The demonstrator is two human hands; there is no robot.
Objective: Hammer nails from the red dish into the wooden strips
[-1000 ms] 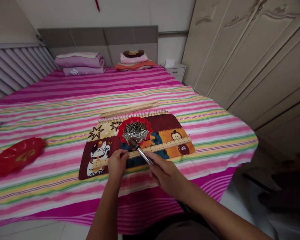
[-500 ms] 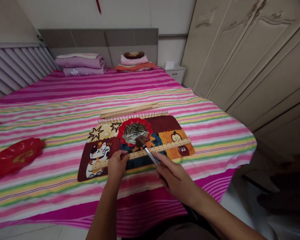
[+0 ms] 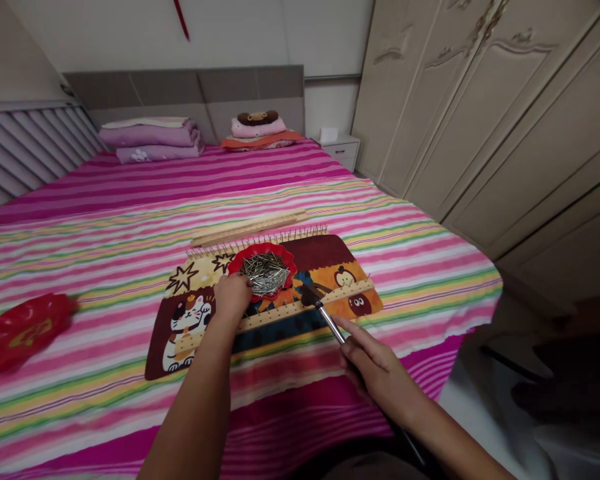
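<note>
My left hand reaches over the left rim of a red scalloped bowl heaped with loose nails. Its fingers are curled together at the nails; what lies between the fingertips is hidden. My right hand is wrapped round the handle of a hammer, whose dark head hovers by the far edge of a wooden strip. Rows of small holes or marks run along this strip, and a nail stands near its right end. The strip lies across a patterned mat.
Behind the bowl lies a strip bristling with upright nails, with more bare wooden strips beyond. A red tray-like dish sits at the left on the striped bedspread. Folded bedding is stacked by the headboard.
My left hand has left the wooden strip and moved up to the bowl of nails. The hammer has shifted right, away from the bowl, still in my right hand. The view has turned slightly.
</note>
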